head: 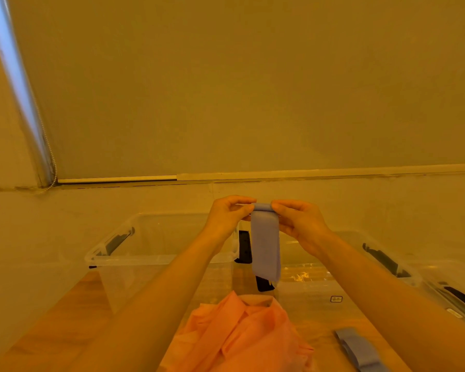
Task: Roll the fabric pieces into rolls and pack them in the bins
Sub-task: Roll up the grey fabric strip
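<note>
over the wooden counter (51, 312), both hands' grips (left hand (227, 216), right hand (297, 224)) are pinching the blue strip's (265, 245) rolled top, its length hanging straight down.

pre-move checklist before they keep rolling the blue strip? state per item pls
1. Left hand pinches the top of the blue strip: ok.
2. Right hand pinches the same end: ok.
3. Roll started at the top: ok, only a first turn.
4. Tail hangs free, clear of the orange fabric: ok.
5. Left bin open to take the roll: ok.
6. Roll tightness: cannot tell.
</note>
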`<action>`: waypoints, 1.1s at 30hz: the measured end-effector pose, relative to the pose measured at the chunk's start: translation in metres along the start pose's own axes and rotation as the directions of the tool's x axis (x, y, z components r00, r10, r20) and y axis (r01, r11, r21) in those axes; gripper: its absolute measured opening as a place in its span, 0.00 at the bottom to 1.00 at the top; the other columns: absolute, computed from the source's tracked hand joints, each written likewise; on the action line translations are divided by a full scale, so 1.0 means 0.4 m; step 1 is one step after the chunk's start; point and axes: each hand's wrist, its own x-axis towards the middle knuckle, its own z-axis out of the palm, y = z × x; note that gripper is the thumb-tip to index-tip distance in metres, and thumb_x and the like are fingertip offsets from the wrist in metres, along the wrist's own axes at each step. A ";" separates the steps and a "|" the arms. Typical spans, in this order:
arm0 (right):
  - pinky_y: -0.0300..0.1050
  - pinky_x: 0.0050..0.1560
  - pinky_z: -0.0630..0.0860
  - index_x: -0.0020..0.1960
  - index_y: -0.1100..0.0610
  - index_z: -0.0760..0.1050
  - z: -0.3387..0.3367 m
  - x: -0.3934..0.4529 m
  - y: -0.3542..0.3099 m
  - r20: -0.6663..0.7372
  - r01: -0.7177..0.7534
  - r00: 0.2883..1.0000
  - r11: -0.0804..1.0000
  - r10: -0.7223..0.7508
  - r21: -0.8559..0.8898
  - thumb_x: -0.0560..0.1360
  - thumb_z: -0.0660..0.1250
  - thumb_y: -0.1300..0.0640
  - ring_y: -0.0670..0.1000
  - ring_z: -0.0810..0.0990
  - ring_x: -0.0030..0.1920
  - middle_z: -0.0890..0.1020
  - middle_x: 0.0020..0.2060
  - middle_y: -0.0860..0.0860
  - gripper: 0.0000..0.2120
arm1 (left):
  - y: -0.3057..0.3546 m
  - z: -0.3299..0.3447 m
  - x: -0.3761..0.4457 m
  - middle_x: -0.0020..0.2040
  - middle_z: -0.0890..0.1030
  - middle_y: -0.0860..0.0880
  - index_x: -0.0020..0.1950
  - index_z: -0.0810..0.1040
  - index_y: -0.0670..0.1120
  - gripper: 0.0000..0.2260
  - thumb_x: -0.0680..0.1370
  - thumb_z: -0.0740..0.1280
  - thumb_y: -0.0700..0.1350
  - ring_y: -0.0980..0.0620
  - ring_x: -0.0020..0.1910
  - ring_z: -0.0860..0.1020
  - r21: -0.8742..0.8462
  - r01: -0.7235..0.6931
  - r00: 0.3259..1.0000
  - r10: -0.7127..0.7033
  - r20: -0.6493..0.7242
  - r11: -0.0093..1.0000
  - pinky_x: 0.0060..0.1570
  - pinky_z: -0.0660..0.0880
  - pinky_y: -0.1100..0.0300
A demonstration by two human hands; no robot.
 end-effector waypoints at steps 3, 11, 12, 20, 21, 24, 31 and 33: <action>0.44 0.43 0.80 0.56 0.60 0.77 -0.002 -0.001 -0.001 -0.010 0.029 1.000 1.000 -0.029 0.012 0.73 0.69 0.62 0.53 0.82 0.48 0.82 0.50 0.56 0.12 | 0.003 0.007 0.000 0.47 0.81 0.50 0.58 0.79 0.49 0.09 0.78 0.66 0.45 0.59 0.37 0.79 0.016 0.028 0.999 -0.027 -0.018 0.999 0.29 0.71 0.74; 0.41 0.42 0.80 0.54 0.59 0.78 -0.002 0.000 0.001 0.037 0.043 0.998 0.999 -0.044 0.028 0.73 0.68 0.66 0.51 0.82 0.48 0.82 0.48 0.55 0.10 | 0.000 0.006 0.002 0.42 0.80 0.50 0.52 0.80 0.45 0.06 0.78 0.65 0.44 0.57 0.35 0.77 0.006 0.030 0.999 -0.030 -0.026 1.000 0.28 0.70 0.75; 0.41 0.42 0.80 0.55 0.59 0.77 -0.002 -0.001 0.001 0.047 0.038 0.998 0.999 -0.040 0.039 0.73 0.68 0.66 0.52 0.82 0.48 0.82 0.48 0.56 0.11 | -0.001 0.004 0.004 0.42 0.80 0.51 0.51 0.80 0.46 0.05 0.78 0.66 0.43 0.57 0.35 0.77 0.007 0.023 0.999 -0.023 -0.026 1.000 0.30 0.72 0.74; 0.49 0.47 0.80 0.58 0.60 0.77 0.007 0.005 0.010 0.023 -0.068 0.997 0.997 0.068 -0.021 0.75 0.68 0.56 0.55 0.82 0.50 0.83 0.50 0.57 0.14 | -0.008 0.000 0.008 0.43 0.80 0.56 0.51 0.80 0.49 0.05 0.78 0.66 0.43 0.60 0.40 0.79 0.028 -0.011 0.999 0.012 -0.033 1.000 0.34 0.74 0.70; 0.47 0.45 0.80 0.58 0.61 0.77 0.007 0.005 0.009 0.023 -0.056 0.998 0.998 0.057 -0.023 0.75 0.68 0.57 0.55 0.83 0.49 0.83 0.50 0.57 0.13 | -0.009 0.001 0.007 0.43 0.80 0.57 0.51 0.80 0.50 0.05 0.78 0.66 0.42 0.61 0.39 0.79 0.029 -0.009 1.000 0.010 -0.029 1.000 0.33 0.73 0.71; 0.44 0.41 0.80 0.57 0.61 0.77 0.005 0.004 0.007 0.023 -0.010 1.000 1.000 0.011 -0.023 0.74 0.68 0.59 0.53 0.83 0.47 0.82 0.50 0.56 0.12 | -0.009 0.006 0.005 0.44 0.79 0.55 0.53 0.79 0.49 0.06 0.78 0.66 0.43 0.61 0.40 0.79 0.030 0.007 1.000 -0.006 -0.029 1.000 0.32 0.72 0.71; 0.43 0.45 0.80 0.57 0.58 0.77 0.002 0.005 0.009 0.035 0.011 0.999 1.000 -0.010 -0.024 0.74 0.67 0.64 0.53 0.80 0.52 0.81 0.52 0.55 0.12 | -0.005 0.011 0.001 0.46 0.80 0.48 0.55 0.79 0.45 0.08 0.79 0.63 0.46 0.57 0.38 0.76 0.033 0.059 0.998 -0.058 -0.028 0.998 0.25 0.68 0.77; 0.42 0.44 0.80 0.55 0.57 0.77 0.001 0.004 0.012 0.059 0.012 0.998 1.000 -0.012 -0.006 0.74 0.67 0.66 0.52 0.80 0.52 0.81 0.53 0.56 0.11 | -0.004 0.009 -0.001 0.45 0.80 0.49 0.54 0.79 0.45 0.08 0.79 0.64 0.46 0.58 0.37 0.76 0.046 0.045 0.999 -0.044 -0.025 0.998 0.26 0.68 0.77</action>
